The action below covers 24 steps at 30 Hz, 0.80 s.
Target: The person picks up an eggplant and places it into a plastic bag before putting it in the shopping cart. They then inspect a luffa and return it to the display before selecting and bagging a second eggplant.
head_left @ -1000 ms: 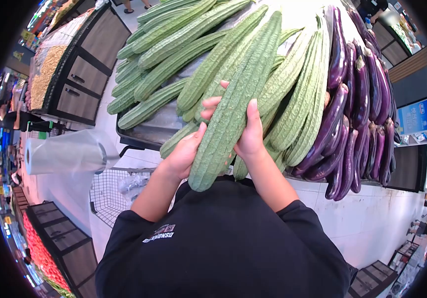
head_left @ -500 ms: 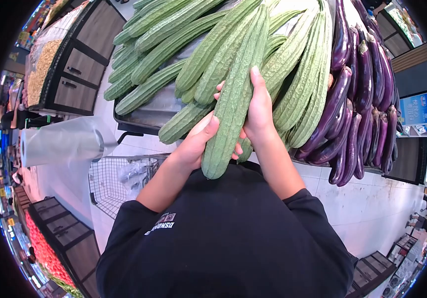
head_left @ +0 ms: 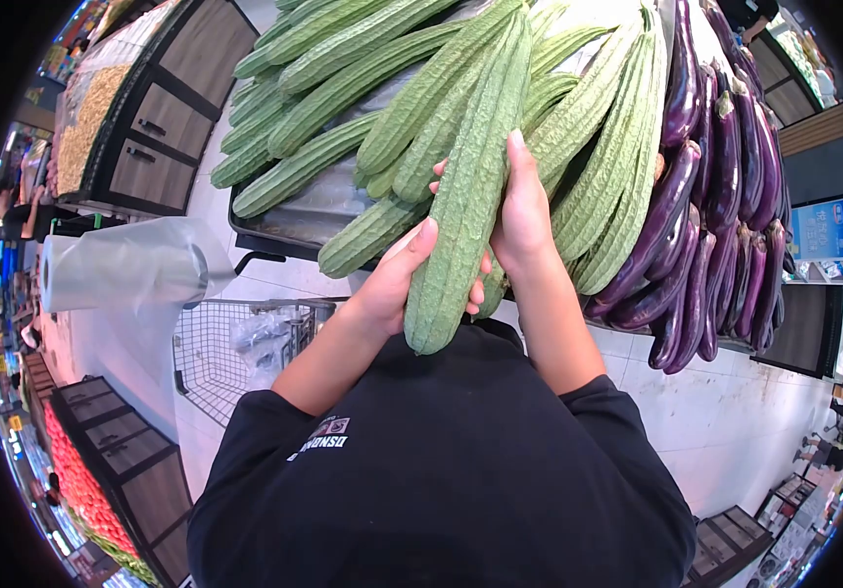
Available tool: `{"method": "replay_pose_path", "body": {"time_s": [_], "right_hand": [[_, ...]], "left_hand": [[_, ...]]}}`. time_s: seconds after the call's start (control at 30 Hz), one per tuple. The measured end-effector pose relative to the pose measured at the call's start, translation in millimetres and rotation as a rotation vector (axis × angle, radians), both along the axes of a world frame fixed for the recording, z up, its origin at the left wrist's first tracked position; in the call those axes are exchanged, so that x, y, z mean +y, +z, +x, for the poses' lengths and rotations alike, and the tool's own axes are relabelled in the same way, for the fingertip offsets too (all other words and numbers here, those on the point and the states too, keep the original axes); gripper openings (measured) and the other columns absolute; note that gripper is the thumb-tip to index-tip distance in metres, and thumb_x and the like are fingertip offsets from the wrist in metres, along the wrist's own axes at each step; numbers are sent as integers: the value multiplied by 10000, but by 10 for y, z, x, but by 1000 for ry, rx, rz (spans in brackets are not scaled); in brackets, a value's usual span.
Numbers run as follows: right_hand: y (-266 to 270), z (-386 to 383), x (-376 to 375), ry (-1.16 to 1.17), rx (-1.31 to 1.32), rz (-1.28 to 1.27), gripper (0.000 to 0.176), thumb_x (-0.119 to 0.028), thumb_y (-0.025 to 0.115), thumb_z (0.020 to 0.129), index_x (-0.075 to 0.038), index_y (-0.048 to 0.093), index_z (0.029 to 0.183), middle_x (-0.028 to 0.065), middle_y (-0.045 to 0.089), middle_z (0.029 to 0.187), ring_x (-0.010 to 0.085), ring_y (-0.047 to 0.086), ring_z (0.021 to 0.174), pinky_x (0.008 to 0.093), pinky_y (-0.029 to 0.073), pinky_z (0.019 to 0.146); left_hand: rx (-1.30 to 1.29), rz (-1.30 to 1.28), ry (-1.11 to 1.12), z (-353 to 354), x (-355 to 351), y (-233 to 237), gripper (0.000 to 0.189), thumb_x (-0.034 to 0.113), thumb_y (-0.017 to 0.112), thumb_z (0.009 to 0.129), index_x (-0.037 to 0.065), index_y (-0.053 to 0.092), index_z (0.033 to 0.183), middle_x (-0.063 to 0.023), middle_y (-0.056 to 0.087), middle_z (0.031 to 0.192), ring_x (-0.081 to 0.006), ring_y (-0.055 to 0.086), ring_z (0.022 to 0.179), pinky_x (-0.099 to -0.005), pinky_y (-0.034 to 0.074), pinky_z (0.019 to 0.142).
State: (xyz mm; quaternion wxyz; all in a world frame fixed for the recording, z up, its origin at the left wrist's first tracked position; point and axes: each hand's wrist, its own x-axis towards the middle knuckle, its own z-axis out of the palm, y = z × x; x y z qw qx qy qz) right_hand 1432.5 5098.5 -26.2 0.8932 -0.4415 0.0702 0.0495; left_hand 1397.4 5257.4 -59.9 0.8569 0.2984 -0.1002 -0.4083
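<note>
— What do we have in our hands?

— We hold one long ridged gourd [head_left: 465, 206] with both. Our left hand [head_left: 394, 282] wraps its lower part from the left, with the thumb laid up along the skin and the fingers curled round behind. Our right hand [head_left: 521, 218] clasps it from the right, a little higher, with the fingers closed round the back.

— And where is the gourd itself?

— It stands almost upright in front of our chest. Its blunt lower end is just over our black shirt [head_left: 441, 470], and its upper end reaches up across the heap of gourds [head_left: 343, 88]. We cannot tell whether it touches the heap.

— What holds that heap?

— A dark display tray [head_left: 255, 238], whose near edge shows under the green pile. Just to the right of the gourds lie the purple eggplants [head_left: 720, 186], stacked lengthwise with their ends hanging toward us.

— Do we see other containers?

— Below our left forearm stands a wire shopping cart [head_left: 208, 363]. In it we see a crumpled clear plastic bag [head_left: 263, 338], and its contents are too unclear to name. Beside the cart is a roll of plastic bags [head_left: 122, 274]. Far to the left, a dark cabinet bin [head_left: 162, 137] is filled with tan grain [head_left: 88, 113]. At lower left, another stand carries red produce [head_left: 73, 480] that is too small to name.
</note>
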Motion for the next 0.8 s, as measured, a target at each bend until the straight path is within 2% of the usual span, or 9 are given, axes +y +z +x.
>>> {"method": "replay_pose_path", "body": {"time_s": [0.3, 0.5, 0.57, 0.6, 0.77, 0.8], "right_hand": [[7, -23, 4, 15, -17, -10, 604, -503, 325, 1035, 22, 541, 1240, 209, 668, 1033, 299, 665, 930, 434, 552, 833], [5, -40, -33, -39, -74, -63, 560, -466, 396, 1013, 15, 525, 1270, 194, 661, 1060, 269, 657, 938, 406, 538, 862], [104, -89, -40, -55, -116, -82, 410, -376, 534, 992, -43, 513, 1231, 46, 656, 1020, 86, 630, 776, 208, 449, 557], [169, -112, -9, -82, -117, -81, 394, -368, 543, 989, -53, 515, 1224, 19, 656, 992, 39, 610, 740, 174, 382, 493], [266, -159, -8, -103, -130, -136, 387, -373, 548, 989, -58, 520, 1212, -6, 652, 941, 30, 593, 700, 176, 377, 488], [267, -164, -22, -99, -126, -151, 420, -365, 532, 992, -26, 519, 1241, 65, 642, 1030, 119, 606, 853, 269, 440, 698]], "left_hand": [[54, -8, -20, -36, 7, 31, 783, 664, 323, 996, -14, 443, 1369, -193, 586, 1135, -268, 669, 879, -389, 600, 744], [58, -108, -3, -67, -58, 289, 862, 708, 287, 979, -26, 360, 1426, -202, 573, 1082, -266, 665, 777, -369, 586, 706], [79, -124, 1, -92, -70, 361, 901, 721, 286, 973, -43, 307, 1451, -205, 566, 1051, -257, 653, 722, -359, 575, 678], [82, -119, 5, -105, -76, 387, 901, 721, 286, 973, -43, 307, 1451, -205, 566, 1051, -257, 653, 722, -359, 575, 678], [73, -134, 18, -132, -98, 461, 934, 733, 282, 967, -66, 287, 1453, -207, 562, 1020, -241, 635, 690, -348, 560, 622], [74, -133, 18, -128, -95, 466, 934, 733, 282, 967, -66, 287, 1453, -207, 562, 1020, -241, 635, 690, -348, 560, 622]]}}
